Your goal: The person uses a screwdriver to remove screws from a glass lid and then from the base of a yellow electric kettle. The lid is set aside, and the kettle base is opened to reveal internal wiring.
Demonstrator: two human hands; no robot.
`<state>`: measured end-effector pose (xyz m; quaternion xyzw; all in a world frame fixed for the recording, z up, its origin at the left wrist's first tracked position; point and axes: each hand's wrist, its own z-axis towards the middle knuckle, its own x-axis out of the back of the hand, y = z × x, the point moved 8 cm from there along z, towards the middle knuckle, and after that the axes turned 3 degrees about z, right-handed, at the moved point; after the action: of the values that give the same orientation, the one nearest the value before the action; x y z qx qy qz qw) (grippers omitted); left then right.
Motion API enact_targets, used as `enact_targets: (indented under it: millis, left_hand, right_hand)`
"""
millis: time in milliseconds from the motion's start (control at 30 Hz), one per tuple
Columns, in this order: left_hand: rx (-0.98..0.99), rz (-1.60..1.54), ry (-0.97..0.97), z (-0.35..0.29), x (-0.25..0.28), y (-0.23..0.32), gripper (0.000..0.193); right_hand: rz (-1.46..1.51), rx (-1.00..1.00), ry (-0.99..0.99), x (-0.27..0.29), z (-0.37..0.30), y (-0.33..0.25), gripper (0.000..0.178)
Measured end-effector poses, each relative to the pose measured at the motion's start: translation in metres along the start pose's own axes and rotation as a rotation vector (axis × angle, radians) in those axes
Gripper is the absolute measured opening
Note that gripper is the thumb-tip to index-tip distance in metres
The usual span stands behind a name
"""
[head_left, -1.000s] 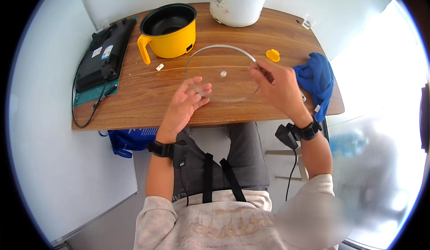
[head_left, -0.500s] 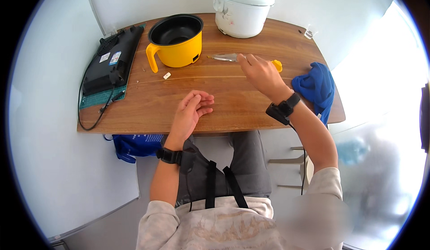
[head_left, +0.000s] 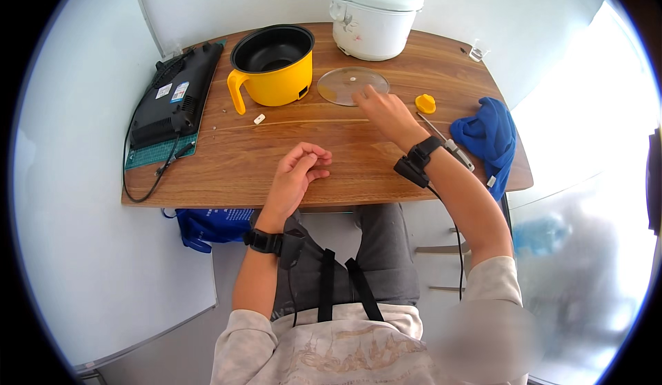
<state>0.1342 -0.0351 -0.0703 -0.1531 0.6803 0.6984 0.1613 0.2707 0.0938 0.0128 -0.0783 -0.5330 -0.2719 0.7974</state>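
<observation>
A round clear glass lid [head_left: 338,94] lies nearly flat over the table, just right of a yellow pot [head_left: 279,85] with a black inside. My right hand [head_left: 389,115] is at the lid's near right rim, its fingertips closed on the edge; the thumb is partly hidden. Right of that hand is a small yellow knob [head_left: 425,104]. A screwdriver [head_left: 459,155] with a pale handle lies by my right wrist, its shaft pointing toward the knob. My left hand [head_left: 293,178] hovers above the table's near part, fingers loosely curved and apart, holding nothing.
A white rice cooker [head_left: 376,30] stands at the back. Along the left lie a black flat device [head_left: 169,102] with a cable and a green mat [head_left: 148,155]. A blue cloth [head_left: 486,133] hangs over the right edge. A small white piece [head_left: 259,119] lies before the pot.
The lid, seen edge-on before, now shows its round face. My right hand has moved slightly left and nearer, uncovering the knob and screwdriver. My left hand has barely moved.
</observation>
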Motion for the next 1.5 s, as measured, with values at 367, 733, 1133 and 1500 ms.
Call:
enact_targets:
  millis: [367, 733, 1133, 1500]
  left_hand:
    - [0.014, 0.017, 0.008, -0.001, -0.003, 0.001, 0.015]
    - [0.009, 0.008, -0.006, -0.001, -0.002, 0.001, 0.014]
    - [0.005, 0.022, -0.01, -0.002, -0.005, 0.004, 0.014]
    - [0.061, -0.189, 0.031, 0.002, 0.008, -0.002, 0.014]
  right_hand:
    - [-0.048, 0.095, -0.057, -0.017, -0.002, -0.002, 0.015]
    - [0.025, 0.108, -0.176, -0.028, -0.004, 0.001, 0.014]
    - [0.061, 0.055, -0.218, -0.028, -0.003, 0.008, 0.013]
    - [0.12, -0.333, -0.144, 0.033, -0.07, 0.062, 0.014]
